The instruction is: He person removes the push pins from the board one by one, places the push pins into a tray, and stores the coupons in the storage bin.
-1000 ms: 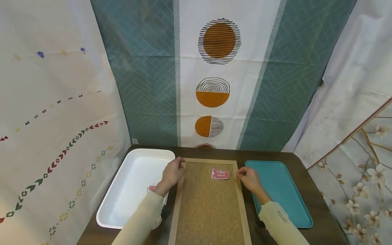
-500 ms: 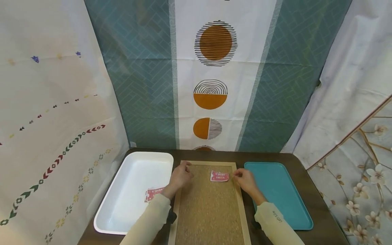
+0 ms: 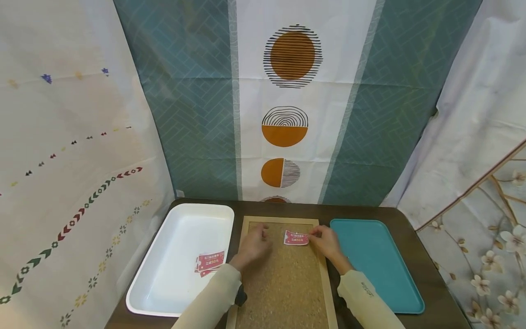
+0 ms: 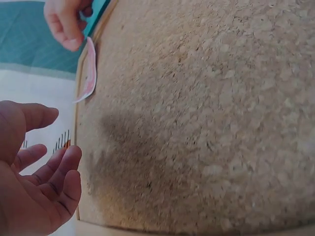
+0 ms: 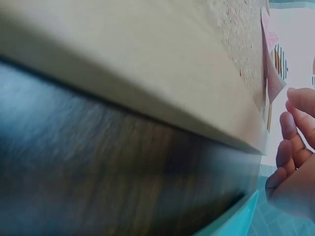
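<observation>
A pink-and-white paper coupon [image 3: 296, 238] lies near the top of a wood-framed cork board [image 3: 283, 278]. Both wrist views show its ends curling up from the cork. My right hand [image 3: 326, 242] is at the coupon's right end, fingers bent; in the left wrist view [image 4: 66, 22] its fingertips look slightly apart from the paper. Over the board's upper left hovers my left hand [image 3: 252, 246], blurred. In the left wrist view, that hand's thumb and fingers [image 4: 73, 157] are spread and loosely bent, with nothing between them.
Several similar coupons [image 3: 210, 260] lie in a white tray [image 3: 154, 292] on the left. A teal tray [image 3: 382, 265] stands right of the board. All rest on a dark brown table [image 3: 435, 292], with patterned cloths [image 3: 205, 137] hanging behind and at the sides.
My left hand has moved right, from the board's left edge over the cork. My right hand has moved left, from the frame to the coupon's end. More tray coupons show now.
</observation>
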Tool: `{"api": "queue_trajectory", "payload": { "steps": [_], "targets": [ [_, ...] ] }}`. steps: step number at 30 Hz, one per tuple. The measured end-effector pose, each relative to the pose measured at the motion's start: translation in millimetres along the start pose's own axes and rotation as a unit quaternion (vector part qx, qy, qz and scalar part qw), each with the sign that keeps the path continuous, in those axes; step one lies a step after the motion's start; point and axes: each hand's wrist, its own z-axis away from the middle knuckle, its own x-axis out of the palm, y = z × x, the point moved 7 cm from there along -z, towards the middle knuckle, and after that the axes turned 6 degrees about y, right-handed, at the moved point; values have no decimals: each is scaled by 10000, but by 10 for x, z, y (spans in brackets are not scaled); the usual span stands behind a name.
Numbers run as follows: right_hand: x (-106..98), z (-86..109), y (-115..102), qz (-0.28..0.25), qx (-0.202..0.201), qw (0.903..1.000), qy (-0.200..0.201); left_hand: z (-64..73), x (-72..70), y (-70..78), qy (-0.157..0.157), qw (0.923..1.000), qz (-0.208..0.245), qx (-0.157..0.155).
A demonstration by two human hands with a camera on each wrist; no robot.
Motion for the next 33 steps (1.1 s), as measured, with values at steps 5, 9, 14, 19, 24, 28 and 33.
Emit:
{"api": "queue_trajectory", "payload": {
  "steps": [5,9,14,19,24,28,33],
  "targets": [
    [63,-41,-23,-37,-15,10000,-7,-38,75,35,-227,9997,58,84],
    [111,-62,-58,-3,14,10000,-46,-76,135,24,-352,9992,-31,178],
    [174,-99,-101,9,-100,9999,-47,-125,210,22,-381,9989,-23,269],
    [231,-140,-94,204,-119,9996,-127,-168,344,56,-407,9987,80,290],
    [277,-150,-79,194,76,9992,-334,-177,390,126,-395,9988,6,285],
    [292,-178,-54,139,172,9992,-343,-209,417,133,-435,9987,-155,223],
    [352,-176,-24,211,338,9987,-324,-237,458,120,-428,9985,-347,32]
  ]
}}
